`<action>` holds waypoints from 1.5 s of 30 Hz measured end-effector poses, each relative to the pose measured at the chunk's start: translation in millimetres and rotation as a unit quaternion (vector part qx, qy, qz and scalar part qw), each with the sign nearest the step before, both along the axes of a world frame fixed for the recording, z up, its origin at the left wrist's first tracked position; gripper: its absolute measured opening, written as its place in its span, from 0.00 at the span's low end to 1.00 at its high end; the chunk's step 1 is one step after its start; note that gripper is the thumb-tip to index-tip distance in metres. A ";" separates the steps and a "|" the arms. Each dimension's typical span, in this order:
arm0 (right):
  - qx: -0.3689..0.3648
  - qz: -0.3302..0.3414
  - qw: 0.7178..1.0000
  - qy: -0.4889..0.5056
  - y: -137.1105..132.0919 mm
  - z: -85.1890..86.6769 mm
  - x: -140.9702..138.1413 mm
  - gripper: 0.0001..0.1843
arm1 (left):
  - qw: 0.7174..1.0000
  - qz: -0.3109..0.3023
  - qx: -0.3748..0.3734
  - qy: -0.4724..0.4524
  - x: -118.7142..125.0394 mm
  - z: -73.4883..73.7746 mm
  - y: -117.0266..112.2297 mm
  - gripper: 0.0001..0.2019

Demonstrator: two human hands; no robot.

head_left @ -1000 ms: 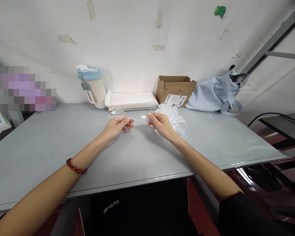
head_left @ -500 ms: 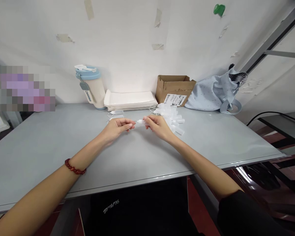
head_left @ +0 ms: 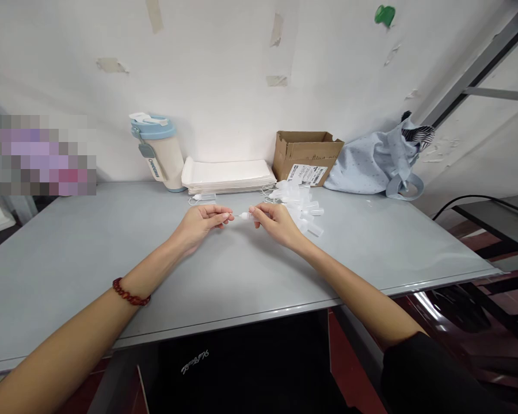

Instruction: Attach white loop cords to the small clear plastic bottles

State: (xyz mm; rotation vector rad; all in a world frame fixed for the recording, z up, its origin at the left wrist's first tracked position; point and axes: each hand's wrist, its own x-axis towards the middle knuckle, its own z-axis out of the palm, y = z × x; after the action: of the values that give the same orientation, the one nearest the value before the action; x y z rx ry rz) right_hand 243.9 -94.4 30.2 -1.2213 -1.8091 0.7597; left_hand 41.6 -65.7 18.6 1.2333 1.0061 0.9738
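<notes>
My right hand is closed in a pinch around a small translucent plastic bottle with a white pointed tip, and the fingers cover most of its body. A thin string runs from that tip to my left hand, whose thumb and forefinger are pressed together on it. The bottle lies sideways above the table, its tip towards the left. Behind my left hand, a similar bottle with a looped string lies on the table. Beside and behind my right hand is a pile of similar translucent bottles.
At the back of the grey table lies a stack of white sheets or packets. A cream tumbler with a blue lid stands left of it. To the right are an open cardboard box and a light blue cloth bag.
My left hand has shifted slightly left, away from the bottle's tip, and more string shows between the hands. My right hand has moved slightly left with the bottle.
</notes>
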 end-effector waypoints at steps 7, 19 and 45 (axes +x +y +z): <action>-0.002 0.002 1.000 0.000 -0.2 0.9 0.6 0.22 | 1.000 -0.023 0.007 0.018 0.9 0.6 -0.7 0.12; -0.009 0.004 1.000 0.002 -0.1 -0.8 0.0 0.22 | 0.999 -0.038 0.011 0.025 -1.4 0.7 -1.8 0.11; -0.015 0.008 1.000 -0.007 -1.3 1.0 -0.7 0.22 | 0.999 -0.034 0.012 0.034 -0.8 2.5 -3.7 0.11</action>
State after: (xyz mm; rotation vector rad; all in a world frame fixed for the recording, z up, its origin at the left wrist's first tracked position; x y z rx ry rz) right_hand 243.2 -95.7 31.2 -1.2356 -1.8269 0.7917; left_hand 40.8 -69.4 21.1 1.3206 1.0015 0.8973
